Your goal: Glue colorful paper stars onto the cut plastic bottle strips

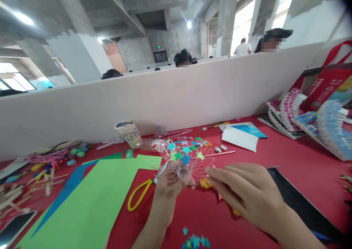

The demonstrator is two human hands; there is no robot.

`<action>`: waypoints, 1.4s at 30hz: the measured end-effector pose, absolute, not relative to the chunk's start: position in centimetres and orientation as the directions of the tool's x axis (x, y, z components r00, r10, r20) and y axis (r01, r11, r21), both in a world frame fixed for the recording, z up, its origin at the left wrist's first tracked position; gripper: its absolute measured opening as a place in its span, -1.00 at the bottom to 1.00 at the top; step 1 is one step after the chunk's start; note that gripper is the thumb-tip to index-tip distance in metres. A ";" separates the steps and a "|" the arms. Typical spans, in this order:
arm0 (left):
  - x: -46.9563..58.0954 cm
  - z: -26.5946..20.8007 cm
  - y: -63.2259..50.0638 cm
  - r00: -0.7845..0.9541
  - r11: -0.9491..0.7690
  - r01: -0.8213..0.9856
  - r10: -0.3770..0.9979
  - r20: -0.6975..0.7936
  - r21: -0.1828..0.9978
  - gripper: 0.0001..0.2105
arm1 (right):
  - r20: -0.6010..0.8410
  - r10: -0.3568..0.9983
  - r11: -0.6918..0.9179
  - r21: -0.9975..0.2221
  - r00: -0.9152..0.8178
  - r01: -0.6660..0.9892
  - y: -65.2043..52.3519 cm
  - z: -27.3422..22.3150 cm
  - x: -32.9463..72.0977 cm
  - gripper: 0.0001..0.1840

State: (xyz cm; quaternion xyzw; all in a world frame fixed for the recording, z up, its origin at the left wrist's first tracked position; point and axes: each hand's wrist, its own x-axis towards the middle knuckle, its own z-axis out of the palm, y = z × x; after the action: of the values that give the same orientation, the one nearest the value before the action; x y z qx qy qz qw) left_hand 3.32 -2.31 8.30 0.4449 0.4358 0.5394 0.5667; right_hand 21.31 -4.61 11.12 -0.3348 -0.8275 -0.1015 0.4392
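Observation:
My left hand (pixel 172 177) grips a clear plastic bottle piece (pixel 183 171) by its neck. Its body is cut into thin strips that fan outward, and green, teal and blue star stickers (pixel 186 158) cover many of them. To the right of the strips is my right hand (pixel 244 186), its thumb and fingertips pinched together close to the outer ends. Whatever lies between those fingertips is too small to make out. Below, near the bottom edge, loose stars (pixel 195 241) lie in a small pile. Yellow-handled scissors (pixel 140 196) rest beside my left hand.
Green paper sheets (pixel 99 194) and a phone (pixel 16 227) lie at left, near craft sticks and pipe cleaners. A paper cup (pixel 128 134) stands before a white partition (pixel 170 98). At right are a white card (pixel 240 138), folded paper pieces (pixel 324 128) and a red bag (pixel 324 85).

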 end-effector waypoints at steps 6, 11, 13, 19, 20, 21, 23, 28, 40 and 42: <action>3.2 8.0 -2.2 0.006 0.022 -0.136 1.000 -0.021 0.990 -0.85 | 0.815 0.451 0.742 -0.115 -0.365 0.661 -5.0 11.7 21.1 -0.83; 3.2 8.1 -2.5 0.010 0.027 -0.164 1.000 -0.026 0.986 -0.84 | 0.812 0.463 0.746 -0.142 -0.354 0.651 -5.1 12.0 20.9 -0.81; 3.2 8.2 -2.6 0.019 0.024 -0.176 1.000 -0.021 0.984 -0.85 | 0.823 0.455 0.745 -0.142 -0.341 0.652 -5.1 11.9 20.9 -0.81; 3.0 8.1 -2.5 0.036 -0.006 -0.248 0.999 0.015 0.969 -0.82 | 0.790 0.539 0.751 -0.295 -0.292 0.591 -5.2 11.7 21.0 -0.88; 2.9 8.1 -2.5 0.025 -0.009 -0.252 1.000 0.016 0.968 -0.82 | 0.794 0.547 0.742 -0.314 -0.264 0.592 -5.3 11.7 21.0 -0.88; 2.9 8.1 -2.4 0.016 -0.013 -0.257 1.000 0.018 0.966 -0.83 | 0.797 0.552 0.735 -0.328 -0.244 0.593 -5.3 11.8 21.1 -0.88; 2.9 8.1 -2.3 0.003 -0.021 -0.271 1.000 0.023 0.962 -0.85 | 0.795 0.565 0.723 -0.347 -0.220 0.598 -5.5 12.0 21.1 -0.91; 2.8 7.5 -2.1 -0.030 -0.084 -0.239 0.996 0.079 0.967 -0.91 | 0.732 0.641 0.689 -0.416 -0.231 0.593 -5.6 12.0 20.8 -0.92; 2.3 6.7 -1.7 -0.068 -0.105 -0.268 0.994 0.090 0.958 -0.90 | 0.686 0.679 0.688 -0.469 -0.262 0.554 -5.6 11.1 19.5 -0.90; 2.7 7.6 -2.0 -0.054 -0.059 -0.364 0.998 0.042 0.930 -0.88 | 0.690 0.670 0.697 -0.460 -0.272 0.550 -5.6 11.1 19.5 -0.89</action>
State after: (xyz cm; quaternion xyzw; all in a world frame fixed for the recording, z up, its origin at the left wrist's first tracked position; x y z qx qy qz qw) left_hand 2.67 -2.00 7.63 0.3995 0.3966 0.6080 0.5598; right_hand 19.46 -5.59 11.09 -0.3837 -0.7949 0.0648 0.4656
